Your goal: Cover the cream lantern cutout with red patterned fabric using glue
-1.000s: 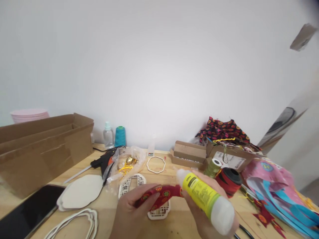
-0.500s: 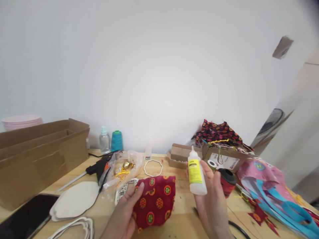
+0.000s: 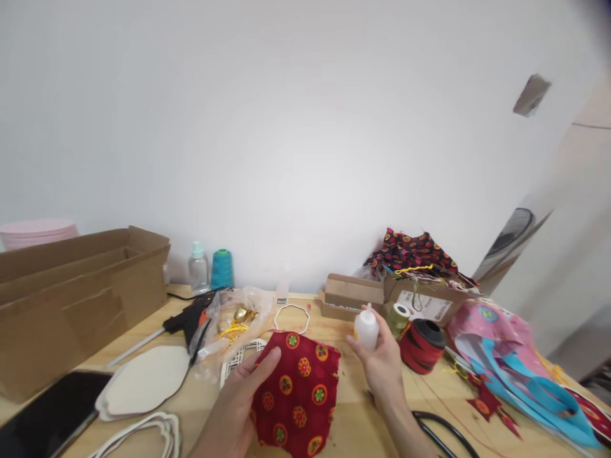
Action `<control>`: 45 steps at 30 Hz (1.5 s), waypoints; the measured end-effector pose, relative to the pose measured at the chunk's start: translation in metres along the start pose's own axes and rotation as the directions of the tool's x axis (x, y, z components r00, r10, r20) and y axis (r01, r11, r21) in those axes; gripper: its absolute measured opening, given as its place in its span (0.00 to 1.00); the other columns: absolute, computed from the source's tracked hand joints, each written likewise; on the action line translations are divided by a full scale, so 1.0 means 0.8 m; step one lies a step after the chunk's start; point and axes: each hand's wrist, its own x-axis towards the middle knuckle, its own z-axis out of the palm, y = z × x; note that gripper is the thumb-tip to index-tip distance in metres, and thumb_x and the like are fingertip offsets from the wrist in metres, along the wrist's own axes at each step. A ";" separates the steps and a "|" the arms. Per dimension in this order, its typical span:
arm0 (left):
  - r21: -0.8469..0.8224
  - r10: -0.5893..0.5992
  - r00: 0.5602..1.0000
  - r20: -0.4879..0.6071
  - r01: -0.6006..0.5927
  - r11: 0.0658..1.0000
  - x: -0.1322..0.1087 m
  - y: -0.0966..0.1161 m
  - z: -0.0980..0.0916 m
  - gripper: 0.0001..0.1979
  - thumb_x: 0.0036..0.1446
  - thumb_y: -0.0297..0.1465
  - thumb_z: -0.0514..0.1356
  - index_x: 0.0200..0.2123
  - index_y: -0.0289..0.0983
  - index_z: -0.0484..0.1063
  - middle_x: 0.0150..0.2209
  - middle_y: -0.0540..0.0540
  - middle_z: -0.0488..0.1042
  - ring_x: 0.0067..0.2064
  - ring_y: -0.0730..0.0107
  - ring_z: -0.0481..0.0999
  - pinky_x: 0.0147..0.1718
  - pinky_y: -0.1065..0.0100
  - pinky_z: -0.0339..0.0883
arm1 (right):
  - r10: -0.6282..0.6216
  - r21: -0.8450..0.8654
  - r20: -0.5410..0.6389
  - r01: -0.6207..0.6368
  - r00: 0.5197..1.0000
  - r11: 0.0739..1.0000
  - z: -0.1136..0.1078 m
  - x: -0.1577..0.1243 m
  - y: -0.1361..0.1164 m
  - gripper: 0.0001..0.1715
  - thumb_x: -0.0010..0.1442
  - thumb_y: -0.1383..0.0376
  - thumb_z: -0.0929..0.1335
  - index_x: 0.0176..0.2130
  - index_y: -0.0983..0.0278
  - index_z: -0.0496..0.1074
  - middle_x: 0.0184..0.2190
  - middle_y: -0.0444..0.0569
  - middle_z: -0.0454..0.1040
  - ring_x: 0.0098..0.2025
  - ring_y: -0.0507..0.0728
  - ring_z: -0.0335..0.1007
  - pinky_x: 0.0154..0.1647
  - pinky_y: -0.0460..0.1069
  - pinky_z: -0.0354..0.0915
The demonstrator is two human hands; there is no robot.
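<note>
My left hand (image 3: 241,391) pinches a piece of dark red fabric (image 3: 300,401) printed with orange and green flower rounds, thumb on top. Whatever lies under the cloth is hidden. To its right, my right hand (image 3: 386,369) is wrapped round a white squeeze bottle (image 3: 366,330) with a narrow nozzle, tipped so that its label is mostly out of sight. The bottle is apart from the fabric. A white lattice-patterned piece (image 3: 241,357) lies partly covered behind my left hand.
Left are a cardboard box (image 3: 86,305), a phone (image 3: 52,410), cream cut-out shapes (image 3: 143,381) and a black glue gun (image 3: 191,324). A plastic bag (image 3: 258,312) lies mid-table. At right are a red thread spool (image 3: 421,350), scissor handles (image 3: 442,432) and blue ribbon (image 3: 548,394).
My right hand has turned the bottle from upright with its label showing to tipped, and shifted slightly left. The fabric in my left hand has tilted to show more of its face.
</note>
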 end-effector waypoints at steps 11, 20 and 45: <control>0.040 0.062 0.998 0.030 -0.063 0.997 0.010 -0.009 -0.011 0.09 0.45 0.34 0.62 0.31 0.36 0.74 0.25 0.47 0.80 0.31 0.61 0.78 0.31 0.64 0.71 | 0.048 0.020 0.005 -0.048 0.999 0.999 -0.001 0.013 0.027 0.35 0.40 0.64 0.71 0.48 0.68 0.59 0.40 0.55 0.71 0.38 0.59 0.70 0.38 0.53 0.66; 0.115 0.148 0.983 0.111 -0.161 0.980 0.027 -0.019 -0.031 0.14 0.45 0.39 0.61 0.33 0.37 0.75 0.25 0.49 0.79 0.29 0.65 0.77 0.29 0.67 0.69 | -0.372 -0.234 -0.098 0.342 0.923 0.910 0.000 -0.019 -0.034 0.37 0.49 0.62 0.68 0.55 0.63 0.52 0.57 0.54 0.53 0.59 0.62 0.47 0.58 0.58 0.43; 0.165 0.088 0.994 0.065 -0.098 0.981 0.020 -0.032 -0.019 0.16 0.40 0.42 0.63 0.29 0.36 0.75 0.20 0.47 0.78 0.24 0.63 0.76 0.23 0.67 0.68 | 0.016 0.025 0.218 -0.022 0.976 0.999 0.048 -0.060 -0.036 0.17 0.47 0.72 0.63 0.40 0.62 0.63 0.18 0.35 0.54 0.21 0.51 0.55 0.24 0.44 0.56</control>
